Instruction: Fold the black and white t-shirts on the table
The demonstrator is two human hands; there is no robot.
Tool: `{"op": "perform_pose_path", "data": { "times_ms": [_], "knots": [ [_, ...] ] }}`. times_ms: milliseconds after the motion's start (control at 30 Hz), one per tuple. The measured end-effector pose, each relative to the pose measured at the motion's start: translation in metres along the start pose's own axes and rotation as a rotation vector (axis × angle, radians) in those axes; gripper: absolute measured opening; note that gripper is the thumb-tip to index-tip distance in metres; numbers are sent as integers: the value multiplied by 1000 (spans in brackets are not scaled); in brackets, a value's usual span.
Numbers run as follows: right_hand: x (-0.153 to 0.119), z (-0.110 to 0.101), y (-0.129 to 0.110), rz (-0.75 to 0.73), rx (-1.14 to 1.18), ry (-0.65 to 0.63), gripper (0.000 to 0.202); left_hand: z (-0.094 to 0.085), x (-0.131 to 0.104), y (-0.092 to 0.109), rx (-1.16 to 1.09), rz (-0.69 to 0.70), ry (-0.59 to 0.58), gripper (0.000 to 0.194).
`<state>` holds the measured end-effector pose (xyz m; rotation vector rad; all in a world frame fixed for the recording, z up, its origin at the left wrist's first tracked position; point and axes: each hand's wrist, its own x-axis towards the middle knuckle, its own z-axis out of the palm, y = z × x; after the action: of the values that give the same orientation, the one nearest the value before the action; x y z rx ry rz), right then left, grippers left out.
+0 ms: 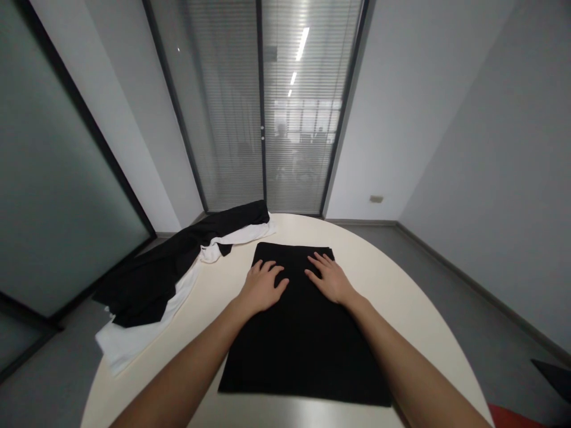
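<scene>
A black cloth (pixel 303 351), folded into a neat flat panel, lies on the pale round table (pixel 410 309) in front of me. My left hand (pixel 264 286) rests on its upper left part, fingers spread and pointing away from me. On the upper right part lies my right hand (pixel 329 278), its fingers spread too and its palm down. Neither hand grips anything. The far edge of the cloth shows just beyond my fingertips, with layers visible at the right corner. What kind of garment it is I cannot tell.
Along the table's left edge lies a loose black garment (pixel 178 255) over a white one (pixel 138 342), both partly hanging over the rim. A glass partition with blinds (pixel 294 119) stands behind the table. Something red (pixel 513 416) shows at the lower right.
</scene>
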<state>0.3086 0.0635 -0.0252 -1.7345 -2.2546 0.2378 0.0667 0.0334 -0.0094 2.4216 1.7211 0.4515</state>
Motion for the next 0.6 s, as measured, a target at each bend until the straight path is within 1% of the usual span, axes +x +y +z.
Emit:
{"op": "perform_pose_path", "data": {
  "times_ms": [67, 100, 133, 200, 267, 333, 433, 500, 600],
  "knots": [
    [0, 0, 0, -1, 9, -3, 65, 1, 7, -4, 44, -12, 88, 49],
    [0, 0, 0, -3, 13, -2, 65, 2, 10, -8, 49, -18, 95, 50],
    [0, 1, 0, -4, 16, 1, 65, 3, 13, -11, 41, -23, 73, 53],
    [0, 1, 1, -7, 28, 13, 65, 7, 17, -18, 6, -37, -9, 55],
    [1, 1, 5, -11, 51, 30, 65, 10, 18, -23, -15, -60, -48, 55],
    [3, 1, 11, -26, 86, 51, 63, 12, 20, -25, -26, -74, -45, 55],
    [5, 0, 24, -59, 171, 93, 52, 14, 21, -28, -72, -86, -37, 54],
    [6, 2, 32, -75, 225, 128, 46, 16, 22, -30, -110, -74, -19, 53],
    [8, 5, 39, -95, 276, 161, 44, 20, 24, -36, -176, -44, 29, 51]
  ]
}}
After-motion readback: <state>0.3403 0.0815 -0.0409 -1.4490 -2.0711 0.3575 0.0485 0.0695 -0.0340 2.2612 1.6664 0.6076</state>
